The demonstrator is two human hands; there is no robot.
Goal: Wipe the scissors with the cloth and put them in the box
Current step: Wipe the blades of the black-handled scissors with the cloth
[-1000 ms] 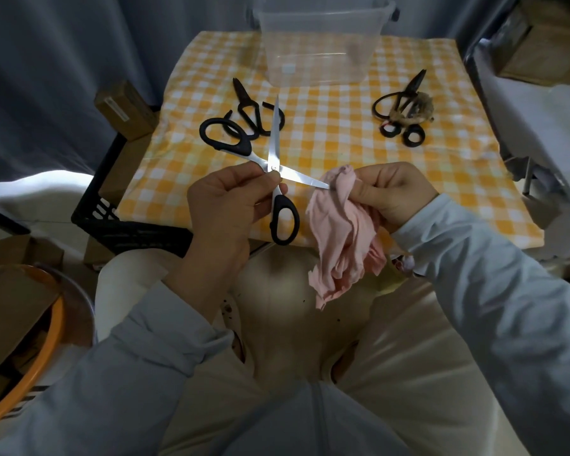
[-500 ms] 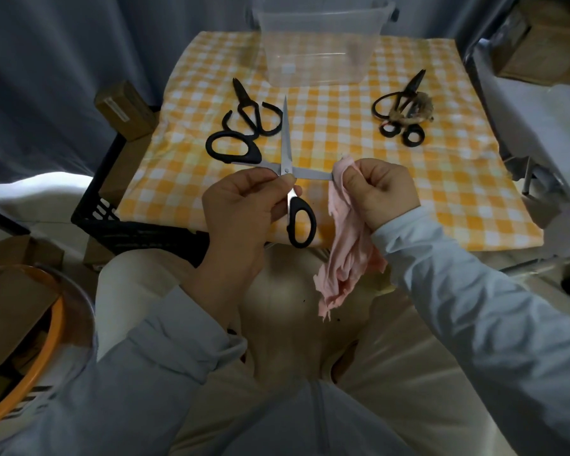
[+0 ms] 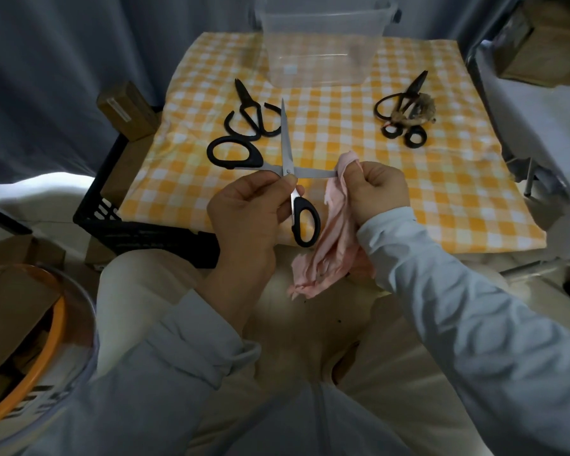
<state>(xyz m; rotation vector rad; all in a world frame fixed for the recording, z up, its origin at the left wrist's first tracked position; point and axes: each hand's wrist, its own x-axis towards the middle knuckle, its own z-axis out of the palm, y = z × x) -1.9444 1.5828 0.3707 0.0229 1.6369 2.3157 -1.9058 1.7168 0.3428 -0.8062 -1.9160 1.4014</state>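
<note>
Head view: our left hand pinches the scissors; our right hand grips the cloth, hiding one blade tip.

From the head camera I see my left hand pinching the open scissors at the pivot. One blade points away toward the clear box and the other points right. My right hand grips the pink cloth, bunched round the tip of that right-pointing blade, with the rest hanging over my lap. On the yellow checked tablecloth, a dark pair of scissors lies to the left and another pair to the right, well apart.
</note>
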